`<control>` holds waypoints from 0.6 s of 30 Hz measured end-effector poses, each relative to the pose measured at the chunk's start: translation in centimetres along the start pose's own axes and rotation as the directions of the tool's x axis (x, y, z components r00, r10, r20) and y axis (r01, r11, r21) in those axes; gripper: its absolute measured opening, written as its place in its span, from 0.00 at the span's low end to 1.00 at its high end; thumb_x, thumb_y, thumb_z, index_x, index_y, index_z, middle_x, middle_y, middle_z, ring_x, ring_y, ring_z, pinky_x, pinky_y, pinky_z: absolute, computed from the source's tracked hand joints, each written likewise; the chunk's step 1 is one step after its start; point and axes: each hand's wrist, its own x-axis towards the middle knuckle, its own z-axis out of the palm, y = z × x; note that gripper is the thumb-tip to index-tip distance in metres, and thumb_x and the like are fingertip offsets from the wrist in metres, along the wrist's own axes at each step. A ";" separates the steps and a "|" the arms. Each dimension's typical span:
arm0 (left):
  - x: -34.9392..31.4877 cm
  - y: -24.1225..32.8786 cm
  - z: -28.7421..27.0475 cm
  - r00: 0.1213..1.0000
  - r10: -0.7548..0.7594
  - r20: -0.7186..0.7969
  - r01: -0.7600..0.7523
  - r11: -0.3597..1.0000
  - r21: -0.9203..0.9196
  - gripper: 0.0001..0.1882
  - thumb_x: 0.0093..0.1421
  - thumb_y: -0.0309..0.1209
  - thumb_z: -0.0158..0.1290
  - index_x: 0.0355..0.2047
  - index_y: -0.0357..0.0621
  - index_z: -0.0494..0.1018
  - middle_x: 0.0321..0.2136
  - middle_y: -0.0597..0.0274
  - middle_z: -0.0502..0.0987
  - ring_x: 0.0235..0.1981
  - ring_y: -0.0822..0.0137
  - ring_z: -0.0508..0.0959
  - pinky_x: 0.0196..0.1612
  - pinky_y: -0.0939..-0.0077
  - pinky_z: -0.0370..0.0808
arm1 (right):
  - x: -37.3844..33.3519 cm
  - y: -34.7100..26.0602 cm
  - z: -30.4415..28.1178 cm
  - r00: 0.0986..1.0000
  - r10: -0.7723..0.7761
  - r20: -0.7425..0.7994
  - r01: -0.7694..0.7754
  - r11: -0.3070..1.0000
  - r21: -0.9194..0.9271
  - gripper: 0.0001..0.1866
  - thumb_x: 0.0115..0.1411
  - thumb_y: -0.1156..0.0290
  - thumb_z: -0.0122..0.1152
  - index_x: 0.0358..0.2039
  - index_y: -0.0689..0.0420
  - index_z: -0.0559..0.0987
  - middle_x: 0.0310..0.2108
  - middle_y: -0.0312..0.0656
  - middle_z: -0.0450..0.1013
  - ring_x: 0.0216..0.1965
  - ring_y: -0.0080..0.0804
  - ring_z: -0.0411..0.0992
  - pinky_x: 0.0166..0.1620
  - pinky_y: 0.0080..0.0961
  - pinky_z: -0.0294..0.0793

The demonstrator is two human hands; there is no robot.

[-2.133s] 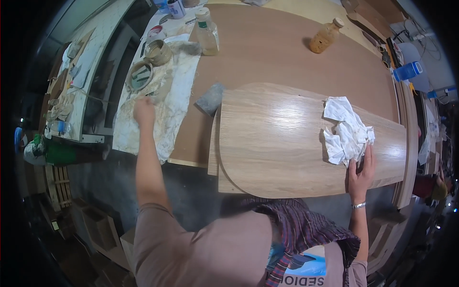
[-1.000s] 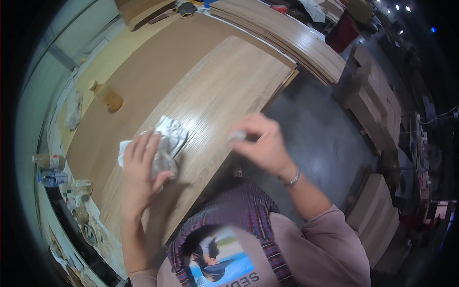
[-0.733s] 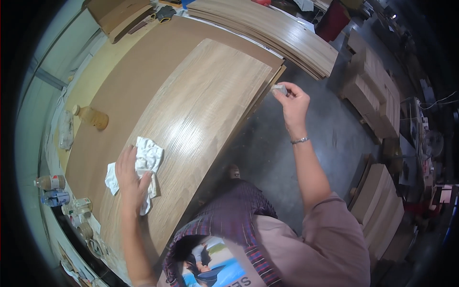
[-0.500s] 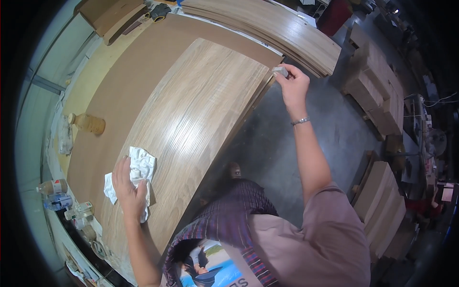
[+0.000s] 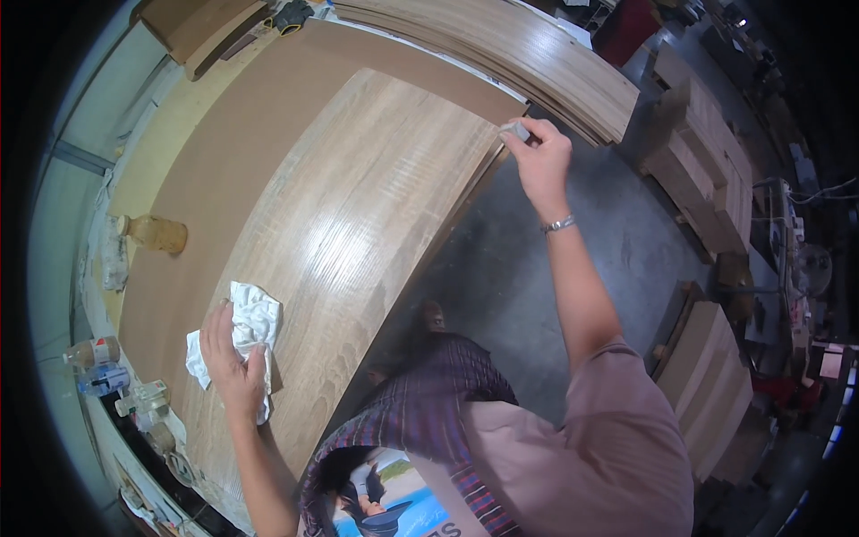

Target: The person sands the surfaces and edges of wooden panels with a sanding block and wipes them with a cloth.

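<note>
A wood-grain board (image 5: 358, 197) lies in front of me on a brown sheet. My left hand (image 5: 234, 371) rests on a crumpled white cloth (image 5: 257, 315) at the board's left side, fingers stretched out and thumb apart. With my right hand (image 5: 541, 161) I pinch a small grey block (image 5: 515, 132) between thumb and fingers. The block is at the board's far right corner, against or just beside its edge; I cannot tell whether it touches. Part of the cloth is hidden under my left hand.
An amber jar (image 5: 157, 234) stands on the brown sheet (image 5: 215, 152), left of the board. Several bottles (image 5: 103, 378) line the table's left edge. Stacked wood-grain boards (image 5: 510, 49) lie beyond the far edge. More panels (image 5: 707, 385) are stacked on the floor at right.
My right hand has shifted slightly left with the grey block, closer to the board's corner. The whole view has shifted a little; my left hand still lies on the cloth.
</note>
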 end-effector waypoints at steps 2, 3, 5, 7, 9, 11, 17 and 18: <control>0.1 0.1 0.1 1.000 0.008 0.004 -0.008 1.000 -0.008 0.34 0.52 0.36 0.56 0.61 0.39 0.67 0.60 0.48 0.69 0.63 0.44 0.65 0.67 0.52 0.57 | 0.3 -0.4 0.2 1.000 -0.003 0.017 0.005 0.996 -0.093 0.12 0.47 0.79 0.72 0.34 0.64 0.84 0.28 0.42 0.77 0.27 0.27 0.73 0.33 0.24 0.73; 0.0 0.0 0.0 1.000 0.009 0.001 -0.009 1.000 -0.009 0.34 0.53 0.36 0.56 0.61 0.39 0.67 0.60 0.48 0.69 0.63 0.44 0.65 0.67 0.52 0.58 | -0.1 -0.2 0.5 1.000 -0.004 0.016 0.006 0.996 -0.095 0.12 0.47 0.79 0.72 0.34 0.64 0.84 0.28 0.42 0.77 0.27 0.27 0.73 0.33 0.24 0.73; 0.0 -0.1 0.0 1.000 0.015 -0.006 -0.015 1.000 -0.012 0.34 0.53 0.36 0.56 0.61 0.39 0.67 0.60 0.48 0.69 0.63 0.44 0.65 0.67 0.52 0.58 | -2.0 0.0 0.9 0.998 -0.005 0.059 0.005 1.000 0.001 0.09 0.50 0.78 0.71 0.35 0.62 0.85 0.27 0.31 0.73 0.25 0.15 0.63 0.29 0.17 0.64; -0.3 -0.2 0.0 1.000 0.008 -0.016 -0.008 1.000 -0.016 0.34 0.53 0.36 0.56 0.61 0.39 0.67 0.60 0.48 0.69 0.63 0.44 0.64 0.67 0.52 0.58 | -3.3 -2.2 0.6 0.994 -0.038 0.103 0.038 0.999 -0.002 0.09 0.50 0.79 0.71 0.35 0.63 0.84 0.28 0.31 0.74 0.26 0.14 0.64 0.30 0.16 0.64; -0.2 -0.1 0.0 1.000 0.021 -0.016 -0.021 1.000 0.019 0.34 0.53 0.36 0.56 0.61 0.39 0.66 0.60 0.48 0.69 0.63 0.44 0.65 0.66 0.52 0.58 | -3.7 -1.9 0.2 0.994 -0.015 0.104 0.011 0.999 0.047 0.09 0.50 0.80 0.71 0.34 0.63 0.84 0.28 0.31 0.74 0.26 0.14 0.64 0.30 0.16 0.64; -0.2 -0.1 0.1 0.999 0.028 -0.015 -0.028 0.999 0.016 0.34 0.53 0.36 0.56 0.61 0.39 0.66 0.60 0.48 0.69 0.63 0.44 0.65 0.66 0.52 0.58 | -1.8 -1.3 0.0 0.999 -0.014 0.030 0.013 0.999 0.045 0.09 0.50 0.80 0.71 0.34 0.63 0.84 0.28 0.32 0.74 0.27 0.15 0.65 0.30 0.16 0.64; -0.3 -0.6 0.1 1.000 0.027 -0.013 -0.027 1.000 0.008 0.33 0.53 0.35 0.56 0.61 0.39 0.67 0.60 0.48 0.69 0.63 0.44 0.65 0.66 0.52 0.58 | -1.3 -1.9 0.9 0.998 -0.008 0.054 0.014 0.993 -0.115 0.13 0.47 0.78 0.72 0.35 0.65 0.83 0.30 0.44 0.78 0.29 0.29 0.76 0.34 0.23 0.74; -0.5 -0.6 0.2 1.000 0.024 -0.015 -0.023 1.000 0.008 0.33 0.53 0.35 0.56 0.61 0.40 0.67 0.60 0.48 0.69 0.62 0.44 0.65 0.66 0.52 0.58 | -2.6 -2.5 0.6 0.995 -0.018 0.102 0.026 0.997 -0.074 0.13 0.47 0.78 0.72 0.35 0.65 0.84 0.30 0.44 0.78 0.29 0.30 0.76 0.35 0.23 0.74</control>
